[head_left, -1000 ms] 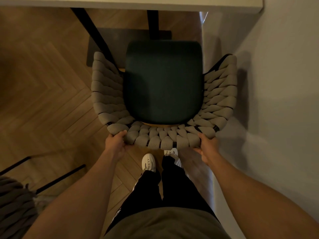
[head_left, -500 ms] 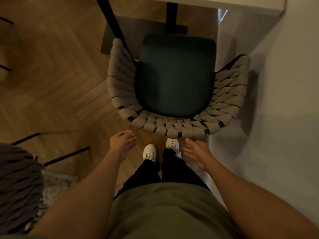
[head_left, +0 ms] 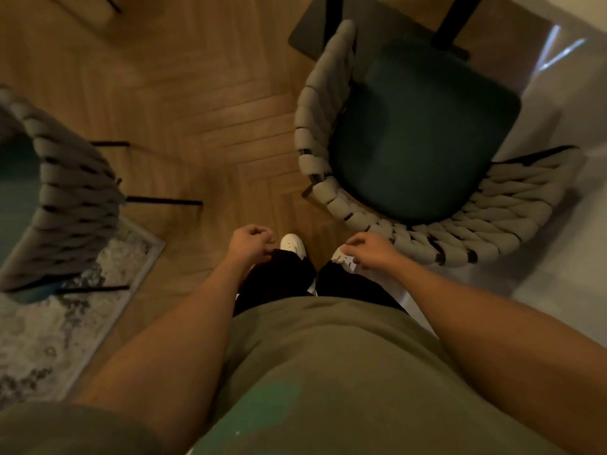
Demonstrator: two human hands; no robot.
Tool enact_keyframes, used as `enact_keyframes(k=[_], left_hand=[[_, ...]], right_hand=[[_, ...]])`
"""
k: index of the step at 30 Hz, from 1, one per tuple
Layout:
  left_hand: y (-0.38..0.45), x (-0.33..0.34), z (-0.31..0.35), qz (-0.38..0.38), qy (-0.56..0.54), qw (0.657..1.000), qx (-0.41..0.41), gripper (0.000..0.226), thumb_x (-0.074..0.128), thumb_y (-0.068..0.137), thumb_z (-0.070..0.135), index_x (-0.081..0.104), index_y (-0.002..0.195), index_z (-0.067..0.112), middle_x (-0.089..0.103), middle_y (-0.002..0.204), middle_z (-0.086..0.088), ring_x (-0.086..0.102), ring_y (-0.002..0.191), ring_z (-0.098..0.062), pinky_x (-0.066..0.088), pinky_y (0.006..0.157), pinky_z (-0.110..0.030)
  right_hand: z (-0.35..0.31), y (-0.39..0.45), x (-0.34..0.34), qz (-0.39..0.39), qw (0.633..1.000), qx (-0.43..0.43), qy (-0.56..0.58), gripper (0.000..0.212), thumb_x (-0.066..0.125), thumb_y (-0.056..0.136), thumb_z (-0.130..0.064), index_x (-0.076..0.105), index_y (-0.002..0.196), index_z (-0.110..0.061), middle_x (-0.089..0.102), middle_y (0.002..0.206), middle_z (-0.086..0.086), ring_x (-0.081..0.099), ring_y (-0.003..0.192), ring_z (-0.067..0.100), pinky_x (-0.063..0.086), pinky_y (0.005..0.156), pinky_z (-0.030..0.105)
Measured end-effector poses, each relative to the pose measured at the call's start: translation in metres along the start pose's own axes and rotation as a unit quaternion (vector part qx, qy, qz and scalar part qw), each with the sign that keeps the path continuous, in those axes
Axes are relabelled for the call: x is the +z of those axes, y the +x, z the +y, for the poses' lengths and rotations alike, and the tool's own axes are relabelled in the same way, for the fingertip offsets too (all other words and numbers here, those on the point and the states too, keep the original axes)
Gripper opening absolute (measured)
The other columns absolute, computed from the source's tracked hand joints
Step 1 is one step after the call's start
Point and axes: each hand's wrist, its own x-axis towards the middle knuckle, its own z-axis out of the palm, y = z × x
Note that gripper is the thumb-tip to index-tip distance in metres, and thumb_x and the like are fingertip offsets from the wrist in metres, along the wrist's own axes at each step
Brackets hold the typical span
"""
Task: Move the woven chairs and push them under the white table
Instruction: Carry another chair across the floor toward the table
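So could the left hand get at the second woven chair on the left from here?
Probably yes. The left hand hangs loosely curled and holds nothing, and only bare wood floor lies between it and the second woven chair, though it likely needs a step over.

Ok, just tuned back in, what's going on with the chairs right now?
Neither hand is on a chair at the moment. The left hand and right hand hang loosely curled and hold nothing, just in front of the person's white shoes. The woven chair with the dark green seat stands ahead on the right, beside the black table legs. A second woven chair stands off to the left, partly on a patterned rug, not yet moved.
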Motion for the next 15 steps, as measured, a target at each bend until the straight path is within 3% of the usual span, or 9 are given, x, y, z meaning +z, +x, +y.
enact_keyframes(k=[5,9,15], left_hand=[[0.002,-0.035,-0.018,0.018,-0.020,1.000,-0.004,0.012,0.060,0.097,0.014,0.066,0.106,0.009,0.068,0.094,-0.010,0.061,0.071,-0.015,0.053,0.063,-0.030],[0.011,-0.070,-0.028,0.021,-0.038,0.999,-0.013,0.005,0.062,0.095,0.013,0.066,0.095,0.016,0.070,0.096,-0.010,0.063,0.078,-0.018,0.055,0.066,-0.033],[0.029,-0.141,-0.041,0.014,-0.107,0.994,-0.036,0.010,0.057,0.098,0.012,0.061,0.090,0.015,0.066,0.089,-0.011,0.060,0.069,-0.018,0.050,0.064,-0.033]], right_hand=[[-0.049,0.020,0.007,-0.047,0.987,-0.048,-0.145,0.043,0.066,0.094,-0.039,0.065,0.127,-0.012,0.067,0.126,0.006,0.064,0.110,0.022,0.052,0.096,0.039],[-0.099,0.037,0.024,-0.065,0.970,-0.072,-0.224,0.044,0.067,0.093,-0.040,0.064,0.128,-0.015,0.064,0.131,0.004,0.060,0.119,0.021,0.050,0.095,0.033],[-0.193,0.068,0.068,-0.106,0.940,-0.088,-0.312,0.042,0.066,0.093,-0.044,0.065,0.125,-0.018,0.062,0.131,0.003,0.057,0.121,0.022,0.047,0.091,0.031]])
